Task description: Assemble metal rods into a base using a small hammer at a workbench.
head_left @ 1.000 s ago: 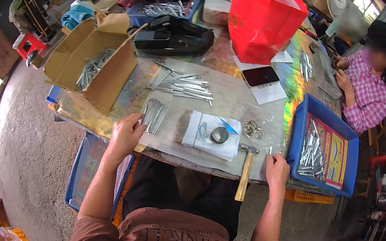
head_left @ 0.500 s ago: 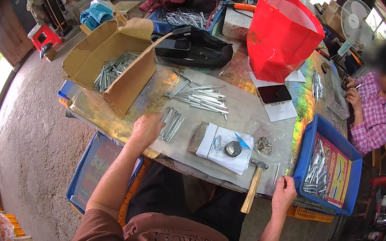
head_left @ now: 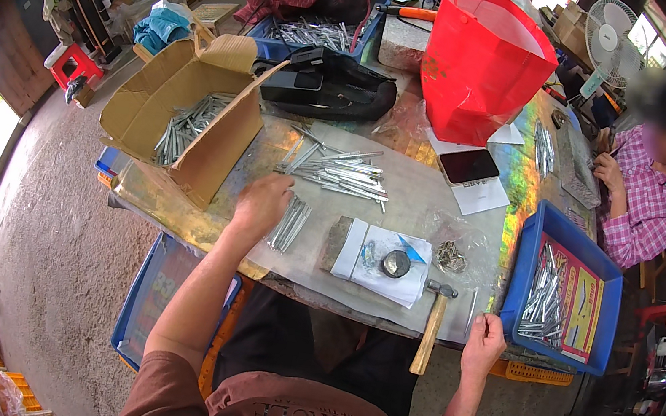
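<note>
My left hand [head_left: 262,203] reaches over the worktop with its fingers loosely extended at the near left edge of a loose pile of thin silvery metal rods [head_left: 346,174]. Beside its wrist lies a neat row of similar rods [head_left: 290,224]. At the front edge on the right, my right hand [head_left: 484,345] is closed on one thin metal rod [head_left: 473,303], which points up and away from me. To its left a wooden-handled hammer [head_left: 433,324] lies with the handle over the edge. A small round dark metal piece [head_left: 396,263] sits on a white paper pad [head_left: 378,281] over a block.
A cardboard box [head_left: 226,150] of rods stands at left, a blue tray [head_left: 517,276] of rods at right. Behind are a red bag [head_left: 484,72], a phone [head_left: 469,166], a black bag [head_left: 357,96] and a wire bundle [head_left: 451,257]. A person [head_left: 648,180] sits across at right.
My left hand has moved away from me, from the row of rods toward the loose pile. My right hand stays at the front edge with its rod. The view has shifted slightly.
</note>
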### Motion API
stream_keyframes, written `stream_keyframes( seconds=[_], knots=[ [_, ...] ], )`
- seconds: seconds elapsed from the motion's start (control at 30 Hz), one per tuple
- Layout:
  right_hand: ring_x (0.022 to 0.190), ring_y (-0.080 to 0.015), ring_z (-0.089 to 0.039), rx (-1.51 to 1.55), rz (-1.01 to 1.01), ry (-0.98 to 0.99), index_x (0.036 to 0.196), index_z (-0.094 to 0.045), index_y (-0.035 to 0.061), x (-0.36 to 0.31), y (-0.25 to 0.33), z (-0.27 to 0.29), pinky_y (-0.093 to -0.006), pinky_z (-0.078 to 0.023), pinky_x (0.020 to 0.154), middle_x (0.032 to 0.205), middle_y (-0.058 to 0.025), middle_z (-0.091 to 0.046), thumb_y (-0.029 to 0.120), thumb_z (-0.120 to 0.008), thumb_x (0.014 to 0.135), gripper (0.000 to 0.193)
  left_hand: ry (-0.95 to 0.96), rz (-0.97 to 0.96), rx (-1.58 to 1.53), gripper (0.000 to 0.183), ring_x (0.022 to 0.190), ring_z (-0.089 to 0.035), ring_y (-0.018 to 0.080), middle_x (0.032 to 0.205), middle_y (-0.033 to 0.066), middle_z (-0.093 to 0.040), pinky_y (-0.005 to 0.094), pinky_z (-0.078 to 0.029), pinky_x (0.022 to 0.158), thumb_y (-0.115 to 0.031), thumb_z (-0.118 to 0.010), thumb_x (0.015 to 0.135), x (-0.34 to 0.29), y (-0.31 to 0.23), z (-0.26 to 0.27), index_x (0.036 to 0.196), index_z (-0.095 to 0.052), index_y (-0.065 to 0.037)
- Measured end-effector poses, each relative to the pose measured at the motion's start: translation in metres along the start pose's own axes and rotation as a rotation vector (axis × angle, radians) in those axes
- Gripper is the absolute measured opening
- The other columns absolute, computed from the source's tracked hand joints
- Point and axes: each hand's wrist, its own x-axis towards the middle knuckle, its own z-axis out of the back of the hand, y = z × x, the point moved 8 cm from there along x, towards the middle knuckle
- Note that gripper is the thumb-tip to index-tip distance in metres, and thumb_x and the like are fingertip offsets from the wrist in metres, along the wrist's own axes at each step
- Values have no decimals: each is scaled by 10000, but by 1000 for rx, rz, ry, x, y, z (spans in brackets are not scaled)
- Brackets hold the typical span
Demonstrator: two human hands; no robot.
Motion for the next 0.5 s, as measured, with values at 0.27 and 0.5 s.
stream_keyframes(
  seconds=[0.27, 0.5],
  knots=[
    [538, -126, -454, 6, 8, 50, 772, -534, -20, -4, 4, -5, -269, -387, 513, 590, -78, -501, 134, -535, 793, 155, 36, -204, 146, 74, 825, -516, 266, 784, 87, -524, 374, -420, 693, -118, -550, 726, 38, -14, -55, 774, -572, -67],
    [529, -146, -468, 8, 43, 50, 770, -531, -20, -8, 10, -6, -279, -393, 509, 588, -90, -503, 129, -539, 790, 150, 95, -320, 161, 96, 830, -487, 279, 814, 90, -498, 387, -405, 701, -86, -557, 706, 43, -19, -58, 781, -506, -55]
  ],
)
